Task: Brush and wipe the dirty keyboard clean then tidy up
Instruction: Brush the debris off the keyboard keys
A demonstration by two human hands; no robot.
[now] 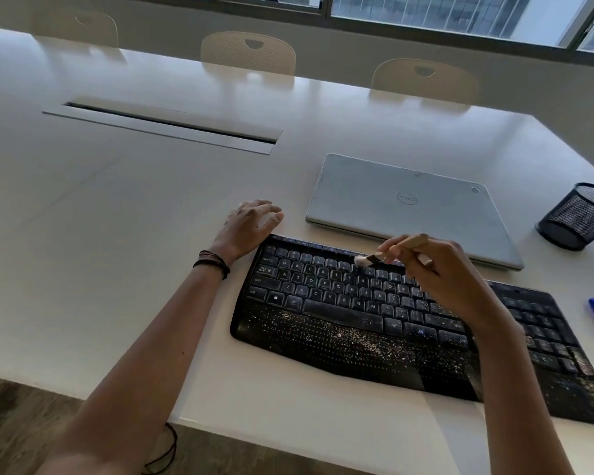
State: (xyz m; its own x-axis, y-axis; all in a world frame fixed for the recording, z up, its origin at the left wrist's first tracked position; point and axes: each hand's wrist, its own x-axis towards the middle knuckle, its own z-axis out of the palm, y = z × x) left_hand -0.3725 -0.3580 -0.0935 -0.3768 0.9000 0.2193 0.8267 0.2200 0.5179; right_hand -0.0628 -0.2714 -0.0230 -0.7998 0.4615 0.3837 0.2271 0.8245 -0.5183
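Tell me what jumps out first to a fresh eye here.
A black curved keyboard lies at the white table's near edge, palm rest speckled with pale crumbs. The right hand holds a small wooden-handled brush over its upper keys; a closed silver laptop lies behind.

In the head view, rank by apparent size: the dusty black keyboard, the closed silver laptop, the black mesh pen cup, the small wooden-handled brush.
1. dusty black keyboard (nearer the camera, so its lead is unsure)
2. closed silver laptop
3. black mesh pen cup
4. small wooden-handled brush
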